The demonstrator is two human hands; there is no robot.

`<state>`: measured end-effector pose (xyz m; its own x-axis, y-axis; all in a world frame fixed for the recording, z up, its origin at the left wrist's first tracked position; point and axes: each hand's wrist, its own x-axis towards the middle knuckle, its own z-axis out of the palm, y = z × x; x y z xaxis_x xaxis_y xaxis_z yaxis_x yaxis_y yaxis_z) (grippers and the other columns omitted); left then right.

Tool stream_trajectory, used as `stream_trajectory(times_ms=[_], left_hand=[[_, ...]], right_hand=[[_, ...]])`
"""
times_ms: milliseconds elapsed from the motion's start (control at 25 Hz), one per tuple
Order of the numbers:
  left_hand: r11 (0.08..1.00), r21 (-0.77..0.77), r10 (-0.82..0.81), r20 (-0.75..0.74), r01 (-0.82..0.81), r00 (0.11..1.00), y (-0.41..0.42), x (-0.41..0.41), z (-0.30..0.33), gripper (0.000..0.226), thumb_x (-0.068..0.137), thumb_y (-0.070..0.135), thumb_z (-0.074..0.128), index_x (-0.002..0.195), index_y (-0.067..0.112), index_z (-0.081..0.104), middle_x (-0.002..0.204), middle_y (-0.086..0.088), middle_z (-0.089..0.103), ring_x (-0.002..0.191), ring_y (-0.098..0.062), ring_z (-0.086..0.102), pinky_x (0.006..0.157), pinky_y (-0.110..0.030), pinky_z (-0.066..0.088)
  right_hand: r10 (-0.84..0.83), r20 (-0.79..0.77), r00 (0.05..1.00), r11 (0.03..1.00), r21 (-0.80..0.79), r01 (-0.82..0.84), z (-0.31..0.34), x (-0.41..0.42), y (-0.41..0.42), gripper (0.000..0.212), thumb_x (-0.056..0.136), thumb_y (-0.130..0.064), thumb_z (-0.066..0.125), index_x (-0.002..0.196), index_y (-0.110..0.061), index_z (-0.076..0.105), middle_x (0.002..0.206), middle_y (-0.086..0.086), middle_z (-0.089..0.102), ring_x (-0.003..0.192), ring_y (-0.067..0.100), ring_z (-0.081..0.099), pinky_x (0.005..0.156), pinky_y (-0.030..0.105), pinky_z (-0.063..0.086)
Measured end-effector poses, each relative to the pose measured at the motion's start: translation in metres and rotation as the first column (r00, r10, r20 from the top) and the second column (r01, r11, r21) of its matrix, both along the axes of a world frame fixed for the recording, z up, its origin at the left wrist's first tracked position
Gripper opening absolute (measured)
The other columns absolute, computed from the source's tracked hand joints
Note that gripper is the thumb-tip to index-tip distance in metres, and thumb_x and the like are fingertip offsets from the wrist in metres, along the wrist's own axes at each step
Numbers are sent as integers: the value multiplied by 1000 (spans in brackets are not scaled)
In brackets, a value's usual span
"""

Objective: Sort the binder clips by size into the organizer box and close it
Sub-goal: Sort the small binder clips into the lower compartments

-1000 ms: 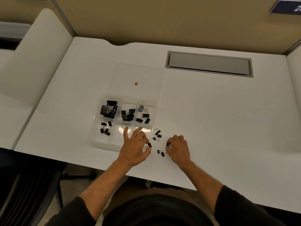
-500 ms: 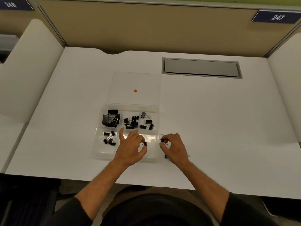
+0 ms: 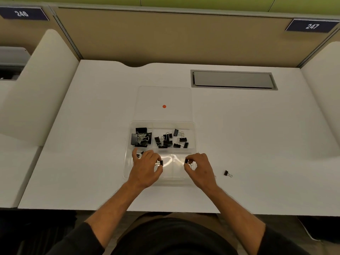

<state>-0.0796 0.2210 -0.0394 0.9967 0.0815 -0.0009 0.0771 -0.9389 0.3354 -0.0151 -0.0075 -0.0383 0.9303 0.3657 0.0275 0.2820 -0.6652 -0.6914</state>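
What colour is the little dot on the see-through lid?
Orange-red. The dot sits mid-lid, clear in the head view.

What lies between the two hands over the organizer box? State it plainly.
In the head view, between the left hand and right hand lie only bare near compartments of the clear organizer box; each hand pinches a small binder clip.

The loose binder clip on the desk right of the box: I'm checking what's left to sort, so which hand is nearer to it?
Right. The right hand is just left of the loose binder clip; the left hand is farther left, over the organizer box.
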Motion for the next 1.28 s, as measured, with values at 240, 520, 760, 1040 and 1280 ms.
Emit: stream_trajectory(times_ms=[240, 520, 760, 1040, 1280], left_hand=[[997, 31, -62, -83, 65, 995, 5, 9, -14, 10, 89, 40, 60, 92, 31, 63, 97, 14, 58, 107, -9, 54, 114, -57, 1], [996, 12, -83, -83, 84, 993, 4, 14, -18, 23, 85, 35, 70, 106, 26, 64, 107, 7, 59, 115, -16, 54, 113, -60, 5], [993, -35, -111, 17, 112, 994, 20, 1, -16, 40, 84, 35, 71, 120, 26, 57, 123, 3, 59, 130, -21, 47, 116, -43, 3], [973, -227, -54, -53, 40, 997, 37, -21, -18, 81, 91, 43, 63, 155, 25, 15, 162, 1, 15, 150, -14, 6, 120, -36, 12], [985, -171, -44, -97, 27, 994, 44, -29, -20, 86, 93, 50, 56, 156, 24, 4, 161, 9, -3, 148, -5, -11, 119, -30, -3]], right_hand=[[-44, -33, 998, 999, -28, 43, 2, -8, 1, 17, 85, -22, 70, 101, -23, 65, 92, -12, 61, 94, 7, 48, 77, 18, 43], [-78, -40, 996, 996, -39, 76, 0, -13, 3, 17, 84, -21, 71, 100, -24, 64, 92, -14, 59, 93, 6, 47, 77, 18, 42], [-42, -29, 999, 997, -70, 40, 1, -6, 23, 17, 85, -23, 70, 101, -22, 65, 92, -10, 62, 93, 7, 46, 79, 22, 43], [146, -16, 989, 984, -105, -147, -3, -5, 64, 14, 85, -23, 69, 98, -19, 67, 92, -8, 65, 94, 12, 46, 76, 26, 44], [207, -43, 977, 952, -221, -211, -11, -1, 79, 15, 87, -24, 67, 101, -19, 68, 98, -4, 67, 98, 13, 46, 82, 30, 46]])
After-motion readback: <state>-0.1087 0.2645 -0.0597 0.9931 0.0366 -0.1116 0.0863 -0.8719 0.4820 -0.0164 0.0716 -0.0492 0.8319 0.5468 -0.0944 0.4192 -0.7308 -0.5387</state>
